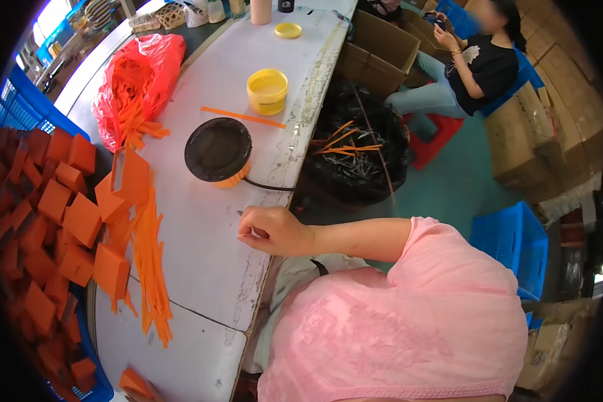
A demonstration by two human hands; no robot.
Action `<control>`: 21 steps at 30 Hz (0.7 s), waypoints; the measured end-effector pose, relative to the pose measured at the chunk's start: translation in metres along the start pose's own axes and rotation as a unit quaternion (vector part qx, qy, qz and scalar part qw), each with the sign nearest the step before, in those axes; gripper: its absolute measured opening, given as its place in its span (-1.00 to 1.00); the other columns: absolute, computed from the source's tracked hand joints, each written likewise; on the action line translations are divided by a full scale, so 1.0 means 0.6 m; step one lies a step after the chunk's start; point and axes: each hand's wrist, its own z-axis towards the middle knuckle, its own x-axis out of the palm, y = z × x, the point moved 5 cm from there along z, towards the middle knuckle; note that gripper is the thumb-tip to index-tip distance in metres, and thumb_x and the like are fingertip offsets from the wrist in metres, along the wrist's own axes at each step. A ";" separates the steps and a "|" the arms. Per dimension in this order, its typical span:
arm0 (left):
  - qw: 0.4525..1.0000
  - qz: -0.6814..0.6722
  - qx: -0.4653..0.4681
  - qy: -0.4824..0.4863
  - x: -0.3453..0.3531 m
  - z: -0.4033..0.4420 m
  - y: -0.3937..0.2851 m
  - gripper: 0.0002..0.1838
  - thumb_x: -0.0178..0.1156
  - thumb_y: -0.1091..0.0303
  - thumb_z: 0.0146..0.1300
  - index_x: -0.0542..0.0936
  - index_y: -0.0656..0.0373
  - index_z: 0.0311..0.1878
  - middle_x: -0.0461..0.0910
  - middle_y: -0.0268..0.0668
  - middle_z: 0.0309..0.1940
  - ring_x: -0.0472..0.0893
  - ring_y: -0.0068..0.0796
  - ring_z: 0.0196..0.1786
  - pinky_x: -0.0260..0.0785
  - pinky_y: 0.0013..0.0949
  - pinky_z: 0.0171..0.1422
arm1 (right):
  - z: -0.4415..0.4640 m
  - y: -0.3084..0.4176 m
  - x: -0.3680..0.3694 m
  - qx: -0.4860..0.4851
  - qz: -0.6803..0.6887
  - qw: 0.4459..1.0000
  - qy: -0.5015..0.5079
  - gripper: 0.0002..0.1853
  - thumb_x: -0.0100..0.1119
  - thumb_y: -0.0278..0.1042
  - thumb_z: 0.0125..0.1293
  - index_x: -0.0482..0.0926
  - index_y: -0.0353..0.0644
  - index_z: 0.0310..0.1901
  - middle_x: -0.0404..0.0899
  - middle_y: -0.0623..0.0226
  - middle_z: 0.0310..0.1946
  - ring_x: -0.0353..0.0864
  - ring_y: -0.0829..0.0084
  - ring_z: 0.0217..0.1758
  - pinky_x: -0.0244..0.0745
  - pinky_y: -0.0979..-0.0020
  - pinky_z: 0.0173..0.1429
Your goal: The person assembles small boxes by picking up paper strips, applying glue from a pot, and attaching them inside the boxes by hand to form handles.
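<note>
My right hand (273,231) is closed in a loose fist above the near edge of the white table (201,275). A tiny dark tip shows by its fingers, but what they hold, if anything, is hidden. At the bottom edge of the view my left hand (155,396), mostly cut off, grips a small orange box (135,382). Long orange strips (151,268) lie in a bundle on the table, beside several orange boxes (111,268). Beyond my right hand stands a round dark-topped device (218,149) with an orange base and a black cable. A single orange strip (242,117) lies behind it.
Orange boxes fill a blue crate (100,385) at left. A red plastic bag (141,74) holds more strips. A yellow tub (267,92) and its lid (288,30) stand farther back. A black waste bag (362,174), cardboard boxes (375,50) and a seated person (476,74) are at right.
</note>
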 end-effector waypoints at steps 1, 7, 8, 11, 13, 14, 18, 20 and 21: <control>0.986 0.108 0.122 -0.032 -0.054 -0.036 -0.054 -0.23 0.19 -0.02 0.33 0.22 -0.02 0.54 0.39 0.04 0.38 0.44 0.13 0.28 0.28 0.07 0.42 | -0.003 -0.002 0.003 0.013 0.006 1.000 0.004 -0.81 0.33 -0.52 0.20 0.47 -0.10 -0.27 0.53 0.42 -0.42 0.51 0.45 -0.56 0.44 0.40 -0.44; 0.947 -0.083 0.277 0.140 -0.259 -0.079 -0.250 -0.71 0.04 0.24 0.48 0.47 0.22 0.11 0.56 -0.13 0.03 0.62 -0.22 0.02 0.50 -0.26 0.01 | 0.004 0.008 -0.007 -0.008 0.010 1.000 -0.018 -0.75 0.30 -0.62 0.08 0.44 -0.10 -0.29 0.48 0.39 -0.46 0.50 0.35 -0.53 0.43 0.38 -0.43; 0.947 -0.083 0.278 0.139 -0.261 -0.074 -0.259 -0.71 0.04 0.24 0.48 0.47 0.22 0.11 0.56 -0.13 0.03 0.62 -0.22 0.02 0.50 -0.26 0.01 | 0.003 0.008 -0.007 -0.008 0.009 1.000 -0.018 -0.75 0.30 -0.62 0.08 0.44 -0.10 -0.29 0.48 0.39 -0.46 0.50 0.35 -0.53 0.43 0.38 -0.43; 0.949 0.172 0.184 0.191 -0.258 -0.051 -0.266 -0.59 0.06 0.06 0.48 0.48 0.20 0.14 0.56 -0.11 -0.01 0.60 -0.14 0.08 0.48 -0.18 0.10 | 0.005 0.009 -0.007 -0.017 -0.008 0.999 -0.029 -0.74 0.29 -0.63 0.07 0.43 -0.10 -0.29 0.48 0.39 -0.46 0.51 0.33 -0.52 0.43 0.37 -0.43; 0.952 0.151 0.172 0.201 -0.250 -0.042 -0.254 -0.56 0.07 0.01 0.47 0.48 0.20 0.14 0.57 -0.12 -0.02 0.60 -0.13 0.08 0.47 -0.16 0.12 | 0.003 0.009 -0.006 -0.020 -0.008 1.000 -0.022 -0.75 0.29 -0.63 0.07 0.43 -0.11 -0.29 0.48 0.38 -0.46 0.53 0.33 -0.51 0.43 0.37 -0.43; 0.954 0.134 0.165 0.210 -0.246 -0.036 -0.250 -0.54 0.08 -0.01 0.46 0.49 0.20 0.13 0.57 -0.12 -0.03 0.59 -0.13 0.08 0.47 -0.15 0.13 | 0.004 0.010 -0.008 -0.020 -0.008 1.000 -0.023 -0.75 0.29 -0.63 0.07 0.43 -0.11 -0.29 0.48 0.38 -0.46 0.53 0.33 -0.51 0.43 0.37 -0.43; 0.955 0.096 0.102 0.263 -0.223 -0.013 -0.215 -0.48 0.10 -0.10 0.43 0.50 0.20 0.13 0.57 -0.12 -0.06 0.58 -0.12 0.09 0.45 -0.11 0.17 | 0.001 0.005 -0.004 0.004 0.014 1.000 0.000 -0.77 0.29 -0.62 0.10 0.48 -0.12 -0.27 0.49 0.36 -0.46 0.52 0.35 -0.54 0.42 0.37 -0.45; 0.973 0.054 0.132 0.183 -0.198 0.000 -0.182 -0.43 0.13 -0.16 0.38 0.51 0.19 0.12 0.57 -0.11 -0.08 0.57 -0.10 0.07 0.43 -0.09 0.19 | 0.002 0.005 -0.002 0.005 0.000 1.000 -0.003 -0.81 0.30 -0.57 0.19 0.51 -0.13 -0.22 0.51 0.35 -0.45 0.51 0.36 -0.58 0.40 0.38 -0.46; 0.980 0.035 0.174 0.093 -0.186 0.004 -0.161 -0.39 0.16 -0.20 0.33 0.52 0.18 0.11 0.57 -0.11 -0.09 0.56 -0.08 0.06 0.42 -0.07 0.19 | 0.004 0.008 -0.003 0.000 0.003 1.000 0.003 -0.81 0.30 -0.57 0.19 0.51 -0.13 -0.22 0.51 0.35 -0.45 0.51 0.36 -0.58 0.40 0.38 -0.46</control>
